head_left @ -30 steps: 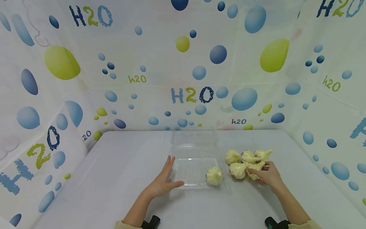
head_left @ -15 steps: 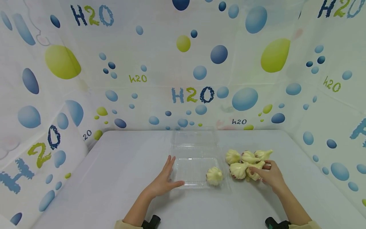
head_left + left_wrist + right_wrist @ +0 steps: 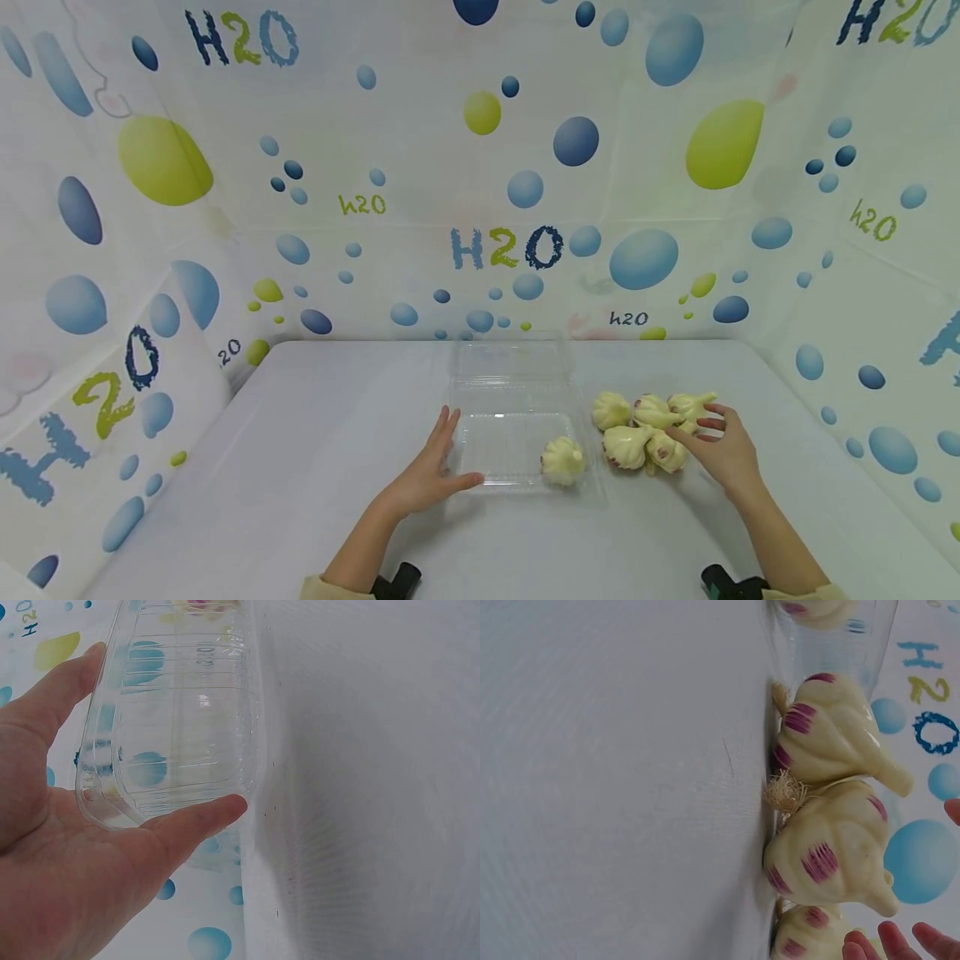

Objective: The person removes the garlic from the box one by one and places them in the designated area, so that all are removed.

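My left hand (image 3: 426, 477) rests at the left side of a clear plastic clamshell box (image 3: 495, 450), fingers straight and thumb along its front corner. One garlic bulb (image 3: 562, 462) sits in the box's right front part. My right hand (image 3: 726, 454) hovers at the right of a cluster of garlic bulbs on the table, fingers spread and nothing gripped. Its fingertips are close to the back right bulb (image 3: 686, 405), its thumb tip by the front right bulb (image 3: 666, 452). In the right wrist view, purple-streaked bulbs (image 3: 826, 851) show roots and stems.
Behind the box tray its clear lid (image 3: 510, 362) lies opened back. More bulbs (image 3: 611, 411) stand just right of the box. A white table (image 3: 337, 400) carries everything, with a patterned curtain (image 3: 420, 167) behind and at both sides.
My right hand has let go of the front right garlic bulb and moved slightly up and right, its fingers opening. That bulb now stands with its root end forward. The left hand stays put.
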A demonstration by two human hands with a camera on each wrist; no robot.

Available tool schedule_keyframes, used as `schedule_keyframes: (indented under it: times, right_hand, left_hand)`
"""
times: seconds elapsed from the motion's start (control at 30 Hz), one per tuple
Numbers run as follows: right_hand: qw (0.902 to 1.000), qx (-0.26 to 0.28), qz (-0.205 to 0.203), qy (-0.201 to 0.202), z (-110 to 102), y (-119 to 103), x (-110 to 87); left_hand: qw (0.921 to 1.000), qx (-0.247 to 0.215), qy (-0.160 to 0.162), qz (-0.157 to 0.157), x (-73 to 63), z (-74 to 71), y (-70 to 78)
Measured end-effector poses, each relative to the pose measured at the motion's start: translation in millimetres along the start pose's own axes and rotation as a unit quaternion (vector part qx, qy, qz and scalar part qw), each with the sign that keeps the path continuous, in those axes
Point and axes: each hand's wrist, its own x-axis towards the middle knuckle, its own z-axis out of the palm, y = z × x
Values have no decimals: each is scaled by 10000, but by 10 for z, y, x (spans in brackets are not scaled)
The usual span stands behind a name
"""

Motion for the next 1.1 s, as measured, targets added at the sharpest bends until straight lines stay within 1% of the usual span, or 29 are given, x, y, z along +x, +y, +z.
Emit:
schedule_keyframes:
  times: [0.13,0.2,0.3,0.33,0.37,0.43,0.53,0.57,0.67,0.7,0.73,0.77,0.8,0.9,0.97,1.0,1.1]
  right_hand:
    - [9998,-26,-78,166,-10,-32,-26]
    - [9993,-55,-156,321,-4,-27,-18]
    - [9984,-73,-335,454,-5,-66,-40]
    - [9973,-112,-423,583,7,-54,-26]
    - [9967,-129,-503,630,11,-70,-36]
    - [9965,-103,-609,568,12,-122,-70]
    - [9949,-150,-771,634,52,-98,-37]
    - [9952,-125,-820,519,56,-121,-53]
    - [9933,-190,-929,663,136,-82,-9]
    - [9930,-176,-986,626,154,-94,-13]
    - [9938,-97,-990,506,164,-143,-47]
    - [9931,-86,-1034,544,197,-141,-40]
    - [9933,-66,-1029,531,214,-180,-61]
    - [9939,73,-1066,253,236,-349,-171]
    - [9941,87,-1056,215,263,-440,-222]
    - [9945,124,-1038,110,263,-506,-264]
    - [9945,247,-1011,-71,308,-584,-300]
  left_hand:
    - [9999,95,48,6,2,6,-1]
    - [9999,114,61,1,2,8,-1]
    - [9999,102,65,-9,1,8,0]
    - [9999,96,64,-15,1,8,0]
    - [9999,99,61,-18,0,7,0]
    - [9999,110,62,-20,0,5,2]
    - [9999,125,50,-31,0,2,3]
    - [9999,132,47,-36,0,1,3]
    - [9999,122,41,-53,-1,1,1]
    - [9999,123,43,-56,0,2,0]
    - [9999,120,45,-59,0,2,-1]
    - [9999,124,51,-58,1,3,-2]
    - [9999,138,57,-53,2,4,-2]
    - [9998,173,69,-49,5,7,-2]
    - [9998,198,70,-49,7,7,0]
    - [9998,193,67,-52,6,7,1]
    - [9999,153,59,-53,6,7,1]
